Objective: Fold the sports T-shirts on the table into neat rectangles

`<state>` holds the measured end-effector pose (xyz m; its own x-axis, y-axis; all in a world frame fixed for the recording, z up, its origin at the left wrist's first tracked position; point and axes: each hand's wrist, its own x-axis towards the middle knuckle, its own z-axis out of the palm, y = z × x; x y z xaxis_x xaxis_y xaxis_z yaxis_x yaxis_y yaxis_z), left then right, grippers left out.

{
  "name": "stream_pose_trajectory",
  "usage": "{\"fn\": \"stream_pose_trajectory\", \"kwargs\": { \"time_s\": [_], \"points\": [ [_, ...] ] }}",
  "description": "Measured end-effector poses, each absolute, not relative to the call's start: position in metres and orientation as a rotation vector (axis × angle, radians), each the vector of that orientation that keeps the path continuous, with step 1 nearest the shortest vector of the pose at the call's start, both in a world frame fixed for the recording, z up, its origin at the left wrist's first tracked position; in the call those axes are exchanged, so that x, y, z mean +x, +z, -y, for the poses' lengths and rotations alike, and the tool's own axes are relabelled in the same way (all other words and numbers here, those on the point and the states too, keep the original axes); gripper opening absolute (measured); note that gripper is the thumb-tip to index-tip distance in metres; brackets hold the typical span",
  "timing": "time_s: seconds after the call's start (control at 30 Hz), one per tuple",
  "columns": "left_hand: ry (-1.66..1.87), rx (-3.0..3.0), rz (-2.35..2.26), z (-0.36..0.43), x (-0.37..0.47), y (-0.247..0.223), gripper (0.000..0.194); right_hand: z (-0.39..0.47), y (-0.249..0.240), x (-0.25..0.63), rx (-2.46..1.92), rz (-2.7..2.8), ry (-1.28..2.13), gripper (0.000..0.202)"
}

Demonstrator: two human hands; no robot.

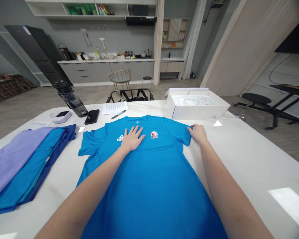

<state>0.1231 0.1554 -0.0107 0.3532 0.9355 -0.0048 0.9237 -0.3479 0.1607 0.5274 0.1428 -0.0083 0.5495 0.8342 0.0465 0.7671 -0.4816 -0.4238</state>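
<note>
A blue T-shirt [151, 166] lies spread face up on the white table, its collar toward the far side. White lettering and a small round badge mark its chest. My left hand [133, 138] rests flat on the chest, fingers spread, partly covering the lettering. At the sleeve on the right, my right hand [197, 133] pinches the edge of the cuff between thumb and fingers. The shirt's lower hem runs out of view at the bottom.
Folded clothes [22, 159] are stacked at the left. Along the far edge are a water bottle [73, 101], a purple device [62, 117], a phone [92, 117], a pen [118, 114], a printed sheet [114, 107] and a white open box [198, 111].
</note>
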Motion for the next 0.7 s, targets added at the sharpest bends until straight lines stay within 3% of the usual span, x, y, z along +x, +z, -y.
{"fn": "stream_pose_trajectory", "kwargs": {
  "time_s": [0.37, 0.63, 0.7],
  "points": [
    [0.402, 2.502, -1.604, -0.234, 0.173, 0.032, 0.035, -0.138, 0.004, 0.524, -2.428, 1.289, 0.362, 0.034],
    [0.255, 2.458, -1.502, -0.298, 0.241, 0.034, 0.033, -0.143, 0.001, 0.531, -2.305, 1.284, 0.488, 0.025],
    [0.192, 2.450, -1.464, -0.307, 0.247, 0.026, 0.032, -0.145, -0.003, 0.536, -2.255, 1.264, 0.525, 0.031]
  ]
}}
